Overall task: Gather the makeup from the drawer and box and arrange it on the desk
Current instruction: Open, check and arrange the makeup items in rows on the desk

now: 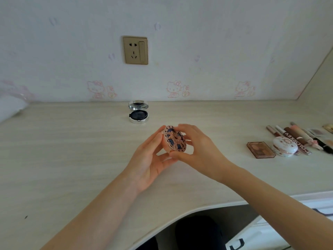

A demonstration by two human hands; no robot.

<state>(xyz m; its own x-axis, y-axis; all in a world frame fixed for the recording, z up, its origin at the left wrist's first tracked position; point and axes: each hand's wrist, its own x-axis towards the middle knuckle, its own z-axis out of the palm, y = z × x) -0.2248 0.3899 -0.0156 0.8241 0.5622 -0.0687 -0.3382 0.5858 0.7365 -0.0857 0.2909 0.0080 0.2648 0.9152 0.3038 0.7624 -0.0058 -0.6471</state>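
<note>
Mid-air hold: patterned compact [174, 138] over the centre of the desk [72, 141], between left hand [153, 157] and right hand [197, 150].
Disc is tilted with the lid facing the camera; it's round, so no long axis. The left hand's fingers, near-straight, pinch the left rim; the right's curl over the top, thumb under. The right is nearer the laid-out group. Count: 3 round compacts (the held one, open silver compact [138, 111] behind, white compact [284, 146]), 1 brown palette [261, 149], row of tubes and pencils [297, 137] that runs off frame, uncounted.
</note>
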